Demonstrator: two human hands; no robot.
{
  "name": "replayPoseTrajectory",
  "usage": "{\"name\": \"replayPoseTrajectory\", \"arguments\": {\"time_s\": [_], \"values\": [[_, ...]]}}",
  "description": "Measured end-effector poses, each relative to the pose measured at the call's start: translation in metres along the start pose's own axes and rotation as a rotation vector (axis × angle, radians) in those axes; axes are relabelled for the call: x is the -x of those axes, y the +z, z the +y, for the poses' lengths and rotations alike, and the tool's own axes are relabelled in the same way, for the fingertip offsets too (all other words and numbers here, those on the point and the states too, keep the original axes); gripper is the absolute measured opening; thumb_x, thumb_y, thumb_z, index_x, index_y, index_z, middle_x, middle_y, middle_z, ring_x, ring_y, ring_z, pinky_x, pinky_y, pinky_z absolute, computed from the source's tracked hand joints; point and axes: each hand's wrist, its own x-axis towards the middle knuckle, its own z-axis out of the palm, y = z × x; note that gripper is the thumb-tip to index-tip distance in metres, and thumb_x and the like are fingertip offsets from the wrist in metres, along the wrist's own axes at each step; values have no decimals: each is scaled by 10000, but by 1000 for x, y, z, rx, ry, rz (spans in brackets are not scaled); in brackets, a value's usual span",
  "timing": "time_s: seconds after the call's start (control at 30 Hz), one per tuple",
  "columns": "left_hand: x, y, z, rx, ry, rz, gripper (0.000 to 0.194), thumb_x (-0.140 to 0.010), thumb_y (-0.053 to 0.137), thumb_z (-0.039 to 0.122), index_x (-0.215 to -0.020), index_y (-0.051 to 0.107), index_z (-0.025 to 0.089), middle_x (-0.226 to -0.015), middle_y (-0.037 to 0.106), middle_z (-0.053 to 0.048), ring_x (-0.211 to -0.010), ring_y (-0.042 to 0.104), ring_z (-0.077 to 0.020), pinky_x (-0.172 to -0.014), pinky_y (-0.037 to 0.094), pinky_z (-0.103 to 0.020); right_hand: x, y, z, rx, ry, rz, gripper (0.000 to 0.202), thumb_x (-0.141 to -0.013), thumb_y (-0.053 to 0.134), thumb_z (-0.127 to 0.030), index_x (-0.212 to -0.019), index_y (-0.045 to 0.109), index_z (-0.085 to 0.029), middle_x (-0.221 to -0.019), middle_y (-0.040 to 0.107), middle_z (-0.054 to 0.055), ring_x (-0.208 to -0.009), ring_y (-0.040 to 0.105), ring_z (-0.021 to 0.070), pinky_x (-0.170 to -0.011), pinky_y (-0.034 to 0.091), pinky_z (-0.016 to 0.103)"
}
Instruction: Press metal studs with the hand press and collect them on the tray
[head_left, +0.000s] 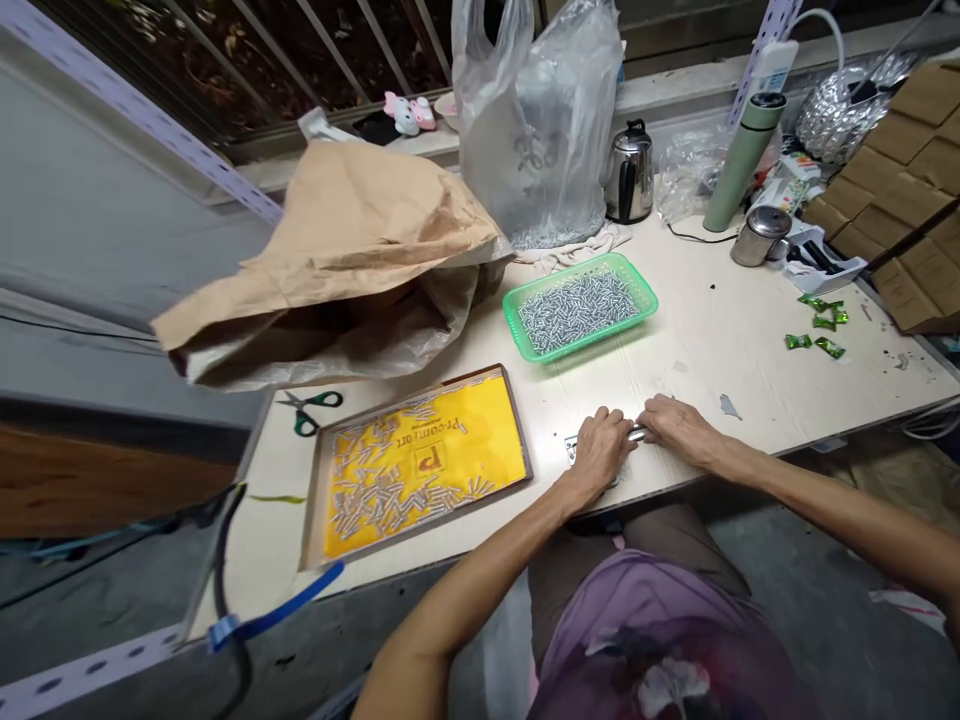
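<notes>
At the table's front edge, my left hand [602, 443] is closed over a small metal piece [571, 449] with holes, whose end shows to the left of the fingers. Just to the right, my right hand [673, 428] pinches the end of a short shiny metal rod [637, 433] that spans the gap between both hands. My fingers hide most of both parts, so I cannot tell how they join. Left of my hands lies a shallow tray [519, 420] with a yellow lining and many small metal pins [375, 500]. Beyond them, a green plastic basket [643, 285] holds many short silver pins [577, 308].
A large brown paper sack [375, 220] gapes at the back left, near green-handled scissors [307, 410]. Behind the basket stand a plastic bag [532, 140], a steel kettle [630, 170] and a green flask [742, 165]. Green-wrapped candies [825, 320] and stacked cardboard [907, 170] are right.
</notes>
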Motion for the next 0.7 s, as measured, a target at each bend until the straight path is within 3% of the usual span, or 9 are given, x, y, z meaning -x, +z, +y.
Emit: {"name": "replayPoseTrajectory", "arguments": {"time_s": [0.17, 0.3, 0.4, 0.5, 0.57, 0.7], "values": [[-2, 8, -1, 46, 17, 56, 83, -887, 570, 236, -886, 635, 184, -919, 609, -65, -990, 527, -240, -778, 463, -354, -8, -13, -4, 8, 21, -131, 91, -880, 553, -146, -835, 632, -152, -829, 612, 65, -864, 552, 190, -708, 399, 278], [-1, 26, -3, 56, 37, 153, 136, -892, 545, 216, -1001, 611, 169, -977, 620, -95, -1013, 543, -265, -824, 482, -403, -7, -14, -1, -26, 31, -82, 71, -825, 624, -143, -891, 637, -166, -865, 611, 60, -889, 552, 194, -719, 421, 281], [7, 47, -2, 55, 47, 304, 358, -903, 462, 131, -1261, 480, 136, -1252, 555, -168, -1203, 489, -293, -961, 441, -479, -2, -7, 7, -77, 35, 12, 403, -737, 739, -245, -1102, 599, -147, -1004, 601, 100, -971, 536, 227, -802, 452, 328], [19, 68, 0, 47, 131, 371, 460, -914, 379, 103, -1373, 364, 118, -1452, 392, -193, -1382, 321, -301, -1078, 349, -513, 3, 3, 17, -159, 4, 82, 636, -731, 735, -408, -1258, 515, -127, -1153, 565, 148, -1062, 510, 260, -870, 452, 385], [26, 76, 2, 50, 186, 358, 461, -930, 395, 176, -1384, 353, 109, -1474, 365, -195, -1408, 278, -304, -1102, 326, -518, 5, 10, 22, -215, -16, 99, 573, -816, 641, -433, -1283, 502, -131, -1188, 558, 149, -1086, 508, 252, -889, 442, 388], [31, 80, 5, 66, 228, 360, 432, -934, 454, 304, -1317, 437, 107, -1426, 440, -195, -1381, 338, -307, -1112, 315, -532, -5, 10, 22, -157, 114, 106, 292, -909, 510, -269, -1153, 599, -134, -1060, 607, 120, -1003, 528, 219, -832, 435, 338]]}}
